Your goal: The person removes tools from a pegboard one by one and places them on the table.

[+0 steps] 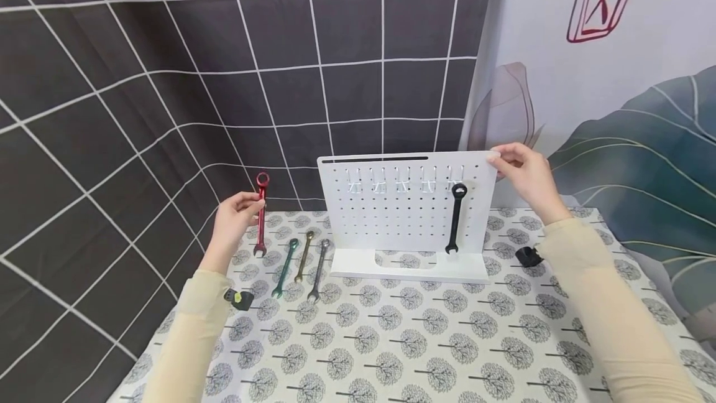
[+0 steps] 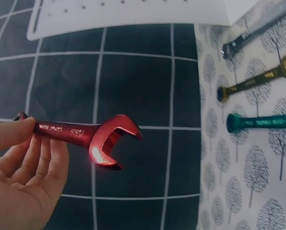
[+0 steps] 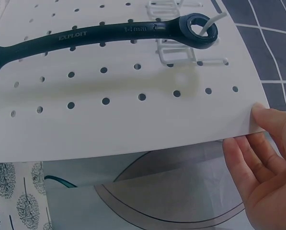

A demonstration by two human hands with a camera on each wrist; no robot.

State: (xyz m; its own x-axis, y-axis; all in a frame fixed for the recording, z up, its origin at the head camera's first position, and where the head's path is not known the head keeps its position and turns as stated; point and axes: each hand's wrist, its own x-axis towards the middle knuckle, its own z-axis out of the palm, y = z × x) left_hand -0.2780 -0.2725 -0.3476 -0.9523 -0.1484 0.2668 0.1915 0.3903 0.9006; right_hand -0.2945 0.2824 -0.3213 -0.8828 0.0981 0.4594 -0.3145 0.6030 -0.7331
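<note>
Upright in the air at the left, a red combination wrench [image 1: 261,222] is pinched by my left hand [image 1: 230,222], ring end up and open end down. In the left wrist view its open-end jaw points right, away from the fingers. My right hand [image 1: 524,178] grips the top right corner of a white pegboard [image 1: 411,219], thumb in front and fingers behind. A black combination wrench [image 1: 455,219] hangs by its ring from the rightmost of several white hooks [image 1: 403,180]; the right wrist view shows the hook tip through the ring [image 3: 200,31].
Left of the board, a green wrench [image 1: 285,268], a gold wrench [image 1: 304,257] and a grey wrench [image 1: 319,270] lie on the tree-patterned tablecloth [image 1: 391,353]. Behind the table hangs a dark gridded curtain [image 1: 352,36]; a pale printed curtain [image 1: 559,98] is at the right.
</note>
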